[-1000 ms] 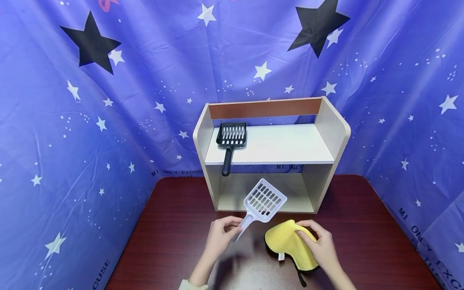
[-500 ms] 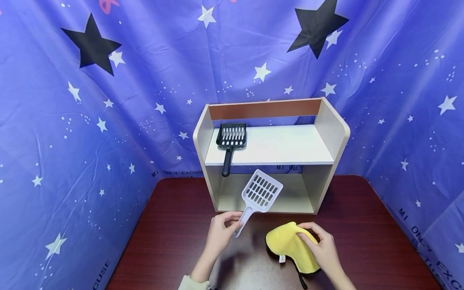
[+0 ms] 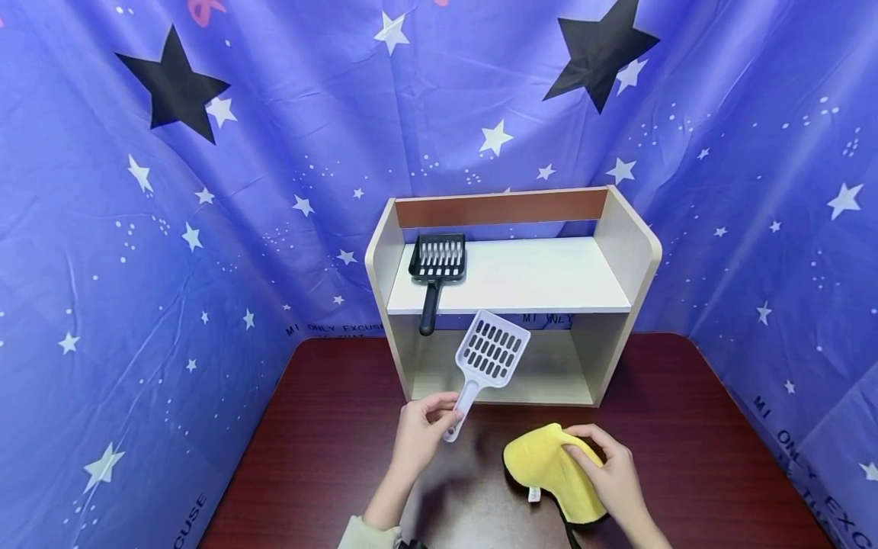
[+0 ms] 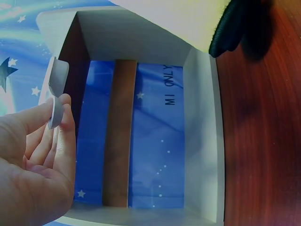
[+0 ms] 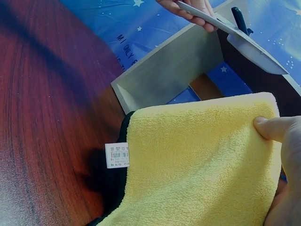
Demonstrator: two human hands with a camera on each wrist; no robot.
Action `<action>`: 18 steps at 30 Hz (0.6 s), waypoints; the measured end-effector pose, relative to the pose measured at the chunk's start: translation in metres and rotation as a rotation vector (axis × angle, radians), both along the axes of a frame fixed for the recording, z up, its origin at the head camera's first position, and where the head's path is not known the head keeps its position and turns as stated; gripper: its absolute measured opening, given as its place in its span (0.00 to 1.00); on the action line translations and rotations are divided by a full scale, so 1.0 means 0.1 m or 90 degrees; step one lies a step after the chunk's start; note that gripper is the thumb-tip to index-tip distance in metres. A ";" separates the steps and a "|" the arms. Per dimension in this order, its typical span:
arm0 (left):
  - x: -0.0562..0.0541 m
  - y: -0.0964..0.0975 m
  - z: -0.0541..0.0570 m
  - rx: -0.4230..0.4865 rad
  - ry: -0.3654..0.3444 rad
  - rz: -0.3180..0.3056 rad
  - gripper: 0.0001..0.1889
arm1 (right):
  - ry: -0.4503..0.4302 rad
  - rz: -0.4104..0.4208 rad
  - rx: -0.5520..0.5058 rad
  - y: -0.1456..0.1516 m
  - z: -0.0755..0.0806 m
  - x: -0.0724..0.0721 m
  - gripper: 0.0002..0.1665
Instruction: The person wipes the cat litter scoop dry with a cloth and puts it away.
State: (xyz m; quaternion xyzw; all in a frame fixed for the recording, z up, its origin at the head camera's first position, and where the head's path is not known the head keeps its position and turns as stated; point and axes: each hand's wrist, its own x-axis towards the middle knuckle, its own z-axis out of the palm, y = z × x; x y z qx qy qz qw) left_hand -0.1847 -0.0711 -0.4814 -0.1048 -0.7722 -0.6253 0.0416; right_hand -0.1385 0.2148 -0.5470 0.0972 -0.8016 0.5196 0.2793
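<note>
My left hand pinches the handle of a white slotted litter scoop, its head tilted up and to the right in front of the shelf unit. In the left wrist view the scoop shows nearly edge-on between thumb and fingers. My right hand grips the top of a folded yellow towel with dark edging, which droops close over the table. A small white printed label sticks out from the towel's edge in the right wrist view.
A two-level shelf unit stands at the back of the dark red wooden table. On its white upper shelf lies a black slotted scoop, handle jutting over the front edge. Blue star-printed curtains enclose the sides and back.
My left hand has raised the white scoop slightly up and to the left, turning its head more upright. The right hand and towel have shifted only a little, slightly downward.
</note>
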 end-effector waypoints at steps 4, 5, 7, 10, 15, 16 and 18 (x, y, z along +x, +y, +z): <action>0.00 0.00 0.03 0.008 -0.001 0.004 0.13 | -0.012 0.000 -0.004 0.00 0.02 0.01 0.20; -0.01 0.00 0.04 0.010 -0.001 0.004 0.13 | -0.015 0.001 -0.006 0.00 0.02 0.01 0.19; -0.01 0.00 0.07 0.012 0.000 0.005 0.13 | -0.014 0.006 -0.010 -0.01 0.03 0.02 0.19; -0.03 0.00 0.11 0.012 0.005 0.005 0.13 | -0.011 0.011 -0.015 -0.01 0.03 0.02 0.19; -0.07 0.00 0.16 0.008 0.026 0.011 0.12 | -0.023 0.005 -0.013 -0.01 0.03 0.01 0.19; -0.08 0.01 0.17 0.008 0.030 0.012 0.12 | -0.027 0.003 -0.013 -0.02 0.03 0.02 0.19; -0.09 0.01 0.18 0.010 0.036 0.012 0.12 | -0.035 -0.002 -0.012 -0.04 0.07 0.03 0.18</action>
